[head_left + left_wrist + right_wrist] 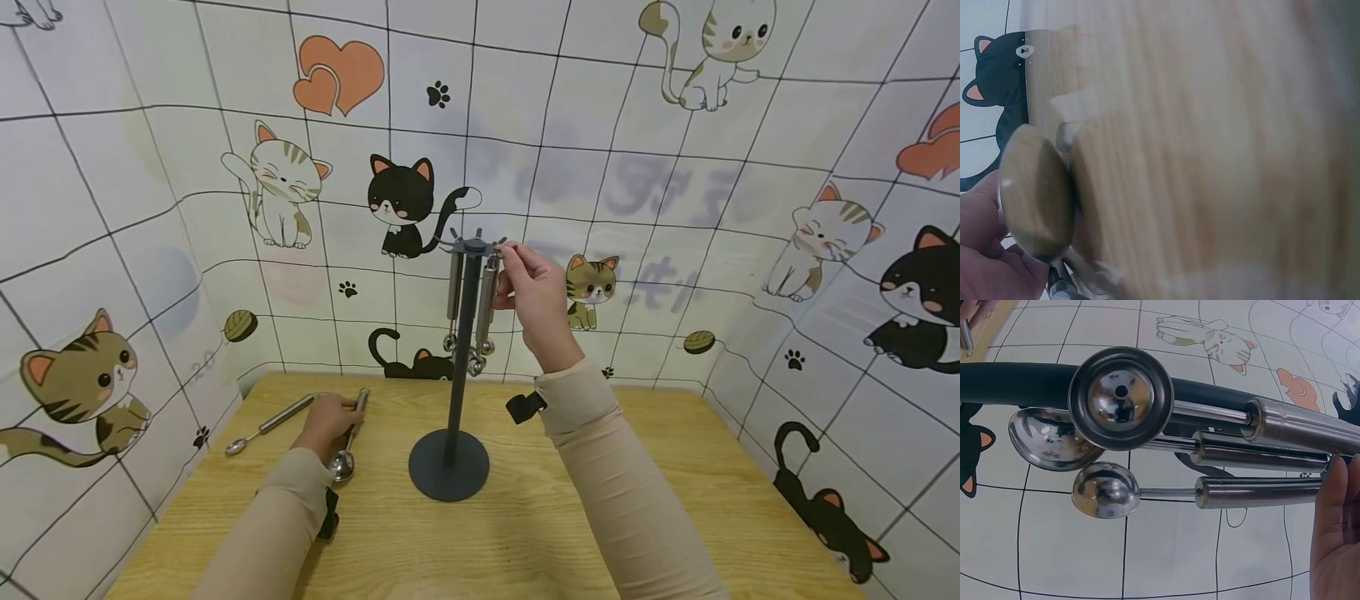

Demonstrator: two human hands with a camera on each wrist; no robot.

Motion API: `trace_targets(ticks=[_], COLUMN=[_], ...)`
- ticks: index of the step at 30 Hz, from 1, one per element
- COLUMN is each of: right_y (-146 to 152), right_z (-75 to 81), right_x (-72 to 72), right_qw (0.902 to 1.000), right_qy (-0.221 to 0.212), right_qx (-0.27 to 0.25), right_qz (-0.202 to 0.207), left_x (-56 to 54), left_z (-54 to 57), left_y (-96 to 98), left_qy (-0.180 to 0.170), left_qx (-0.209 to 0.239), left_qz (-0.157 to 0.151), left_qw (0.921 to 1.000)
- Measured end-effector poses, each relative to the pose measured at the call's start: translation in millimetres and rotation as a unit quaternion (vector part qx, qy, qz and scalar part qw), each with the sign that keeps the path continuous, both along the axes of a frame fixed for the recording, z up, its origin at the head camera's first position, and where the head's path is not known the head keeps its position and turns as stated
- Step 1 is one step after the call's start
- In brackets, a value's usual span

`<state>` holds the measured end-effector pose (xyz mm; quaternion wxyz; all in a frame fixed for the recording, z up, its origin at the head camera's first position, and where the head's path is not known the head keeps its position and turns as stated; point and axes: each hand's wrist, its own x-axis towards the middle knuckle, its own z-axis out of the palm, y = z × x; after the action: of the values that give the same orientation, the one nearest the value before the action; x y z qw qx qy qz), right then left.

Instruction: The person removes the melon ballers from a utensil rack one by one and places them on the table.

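A dark stand (457, 392) with a round base rises from the table, and steel melon balllers hang from its top hooks. My right hand (536, 296) is raised at the hooks, thumb and fingers pinching the handle end of one melon baller (1107, 490). Two others hang beside it in the right wrist view, one with a hole in its bowl (1121, 392). Low on the left, my left hand (327, 423) holds a steel scoop (342, 467) by its handle, bowl toward me. That shiny rounded bowl (1038, 194) fills the lower left of the left wrist view.
Left of my left hand, another long-handled melon baller (285, 414) lies slantwise on the wooden table (540, 533). A cat-print sheet (525, 100) with grid lines hangs behind the table and along both sides.
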<state>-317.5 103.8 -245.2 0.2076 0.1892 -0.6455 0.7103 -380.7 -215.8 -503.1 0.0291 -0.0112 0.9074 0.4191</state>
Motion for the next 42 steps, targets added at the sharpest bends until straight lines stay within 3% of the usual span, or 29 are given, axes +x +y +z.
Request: trace_targets(ticks=[4,7,10,13,16,18,22,28,31,37,42], right_y=[0,0,0,0,0,0,-1,-2,-2,-1,-1], right_z=[-0.6,-0.5,0.0,0.9,1.5,1.4,1.0,1.3,1.8,1.7,1.2], right_x=[0.0,0.5,1.0,1.3,1.4,1.2,1.9,2.6,3.3,3.0,3.6], right_qw=[1.0000,1.0000,1.0000,1.0000,1.0000,1.0000,1.0000,1.0000,1.0000,1.0000,1.0000], right_qy=[-0.003,-0.005,-0.008,-0.009,-0.006,-0.003,-0.004,-0.004,-0.003,-0.001,-0.005], right_qx=[-0.001,-0.002,-0.003,-0.002,0.000,0.001,0.001,-0.002,0.001,0.002,-0.001], right_qz=[0.000,0.003,0.003,0.000,-0.001,-0.002,-0.003,-0.002,-0.003,-0.006,-0.005], left_x=[1.5,2.4,2.2,0.7,-1.1,-0.7,5.4,15.2,15.5,11.9,9.8], left_z=[-0.4,0.0,2.8,9.6,17.1,21.4,26.6,27.5,26.5,20.0,14.1], left_y=[0.5,0.3,-1.3,-5.0,-11.0,-15.2,-21.7,-25.4,-25.8,-24.7,-25.1], left_qy=[-0.011,-0.013,-0.009,0.014,0.042,0.065,0.048,0.004,0.018,0.069,0.072], left_qx=[0.029,0.025,-0.006,-0.065,-0.122,-0.166,-0.205,-0.224,-0.223,-0.202,-0.188], left_qz=[0.001,0.002,0.002,0.006,0.026,0.046,0.064,0.057,0.054,0.016,0.019], left_qw=[0.9995,0.9996,0.9999,0.9978,0.9913,0.9829,0.9754,0.9728,0.9732,0.9769,0.9793])
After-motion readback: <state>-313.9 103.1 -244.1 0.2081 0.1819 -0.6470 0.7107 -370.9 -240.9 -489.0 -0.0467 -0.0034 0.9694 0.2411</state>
